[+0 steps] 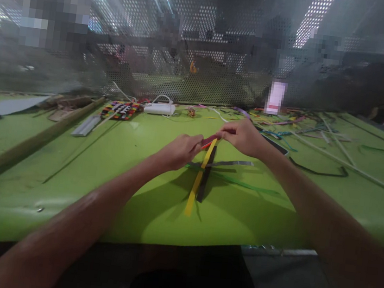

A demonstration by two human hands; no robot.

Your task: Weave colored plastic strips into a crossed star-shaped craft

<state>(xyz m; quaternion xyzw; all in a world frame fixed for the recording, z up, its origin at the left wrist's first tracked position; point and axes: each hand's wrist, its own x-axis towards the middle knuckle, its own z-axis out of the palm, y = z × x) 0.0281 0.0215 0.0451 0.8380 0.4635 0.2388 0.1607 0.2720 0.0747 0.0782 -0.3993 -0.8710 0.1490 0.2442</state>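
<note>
My left hand (182,151) is closed around one end of a small bundle of flat coloured strips. Between my two hands runs a short dark red strip (208,140). My right hand (238,135) pinches its other end, near the top of a yellow strip (196,189). That yellow strip hangs down toward me beside a dark brown strip (204,183). A grey strip (233,163) and a green strip (253,186) stick out to the right below my hands. How the strips join is hidden by my fingers.
The table has a green cover (100,207). At left lies a long wooden pole (34,143); behind it, a multicoloured woven piece (121,110) and a white power strip (160,108). Loose strips (295,124) are scattered at back right. A perforated metal panel (207,80) stands behind.
</note>
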